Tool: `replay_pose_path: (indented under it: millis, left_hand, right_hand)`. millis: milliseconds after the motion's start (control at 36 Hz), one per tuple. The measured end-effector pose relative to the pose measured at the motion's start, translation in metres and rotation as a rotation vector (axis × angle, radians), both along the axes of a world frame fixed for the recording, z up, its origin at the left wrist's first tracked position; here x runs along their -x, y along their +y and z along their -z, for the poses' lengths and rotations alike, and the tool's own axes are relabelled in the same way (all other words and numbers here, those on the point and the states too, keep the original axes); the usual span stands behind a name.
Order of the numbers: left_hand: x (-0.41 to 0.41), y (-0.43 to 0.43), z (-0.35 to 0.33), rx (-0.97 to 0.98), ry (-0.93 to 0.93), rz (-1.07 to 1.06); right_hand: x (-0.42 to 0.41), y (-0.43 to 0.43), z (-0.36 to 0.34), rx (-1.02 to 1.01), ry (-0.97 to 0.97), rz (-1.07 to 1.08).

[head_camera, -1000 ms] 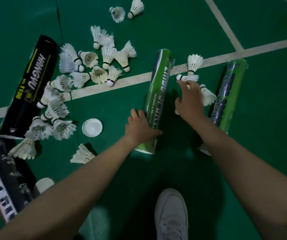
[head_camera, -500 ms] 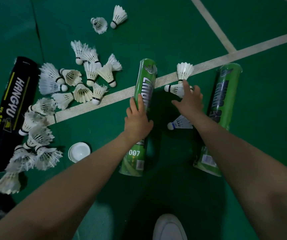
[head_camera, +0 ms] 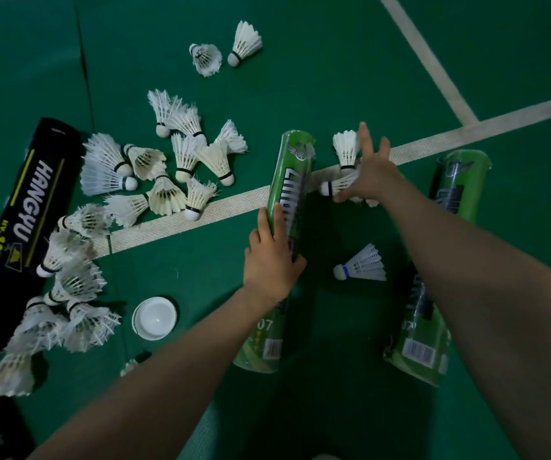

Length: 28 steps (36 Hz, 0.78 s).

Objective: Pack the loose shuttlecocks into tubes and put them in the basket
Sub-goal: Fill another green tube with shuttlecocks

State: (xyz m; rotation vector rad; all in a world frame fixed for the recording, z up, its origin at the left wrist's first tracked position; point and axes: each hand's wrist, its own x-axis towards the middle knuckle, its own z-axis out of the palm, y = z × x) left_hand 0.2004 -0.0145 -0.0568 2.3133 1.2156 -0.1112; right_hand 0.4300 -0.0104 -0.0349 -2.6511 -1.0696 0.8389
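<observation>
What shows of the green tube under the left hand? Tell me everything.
The tube is a long green cylinder in glossy wrap, with dark lettering, an emblem at the far end, "07" and a barcode near the near end. It lies on the green floor across the white line, pointing away from the person. The left hand grips its middle, thumb on the right side. Whether it is capped cannot be told.

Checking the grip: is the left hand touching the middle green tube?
Touching. Head view shows the left hand curled round the middle green tube.
</observation>
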Motion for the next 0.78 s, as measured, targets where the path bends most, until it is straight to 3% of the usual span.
replay_pose_path:
  millis: [167, 333, 472, 667, 778]
  left_hand:
    - [-0.001, 0.0, 0.001, 0.005, -0.001, -0.004]
    - [0.0, 0.0, 0.004, 0.006, 0.0, -0.017]
    - [0.0, 0.0, 0.002, 0.002, 0.001, -0.016]
    - [0.002, 0.001, 0.003, 0.029, -0.043, -0.023]
    - [0.007, 0.003, 0.004, 0.063, -0.077, -0.047]
  right_hand:
    - [-0.001, 0.024, -0.006, 0.118, 0.114, -0.051]
    - [0.006, 0.042, -0.009, 0.072, 0.031, -0.056]
    - [0.013, 0.04, -0.018, 0.194, 0.069, -0.151]
    - [0.029, 0.007, -0.008, -0.032, -0.002, -0.078]
    - [0.035, -0.018, -0.002, -0.033, -0.046, -0.13]
